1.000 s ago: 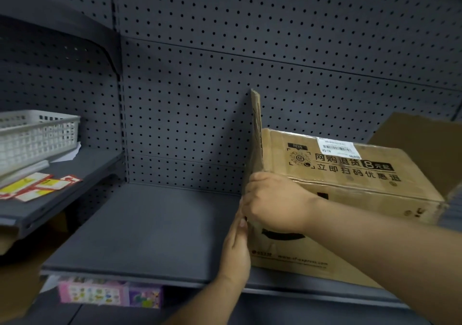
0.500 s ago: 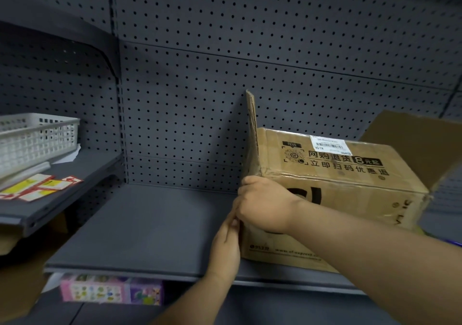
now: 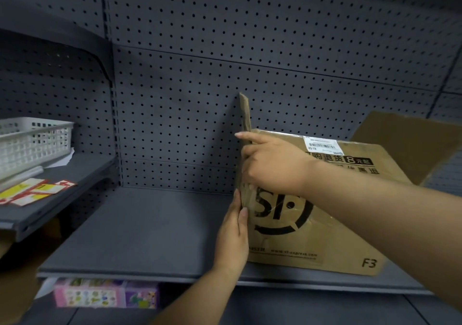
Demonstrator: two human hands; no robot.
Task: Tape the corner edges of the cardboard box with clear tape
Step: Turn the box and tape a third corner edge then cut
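A: Far left, side shelf (image 3: pixel 62 194): a white plastic basket (image 3: pixel 32 142), with yellow-and-red price tags (image 3: pixel 32 191) lying flat in front of it. Below the main shelf (image 3: pixel 140 237), a pink and purple toy box (image 3: pixel 105 292). Grey pegboard (image 3: pixel 250 49) behind all of it.

B: And the hands?

A: Left hand (image 3: pixel 233 234) comes up from below, fingers straight and held together, laid flat along the near-left vertical corner of the cardboard box (image 3: pixel 325 224). It grips nothing; it presses against the edge.

B: Right hand?

A: Right hand (image 3: pixel 272 164) sits on the same corner, higher up. Index finger extended across the top corner, the other fingers curled down over the edge. Whether they pinch tape I cannot tell.

B: Box position?

A: On the main shelf, right half, front face near the shelf lip. Left flap (image 3: pixel 245 112) stands upright, right flap (image 3: pixel 410 139) is tilted open. White shipping label (image 3: pixel 322 144) on the closed top, black round logo on the front.
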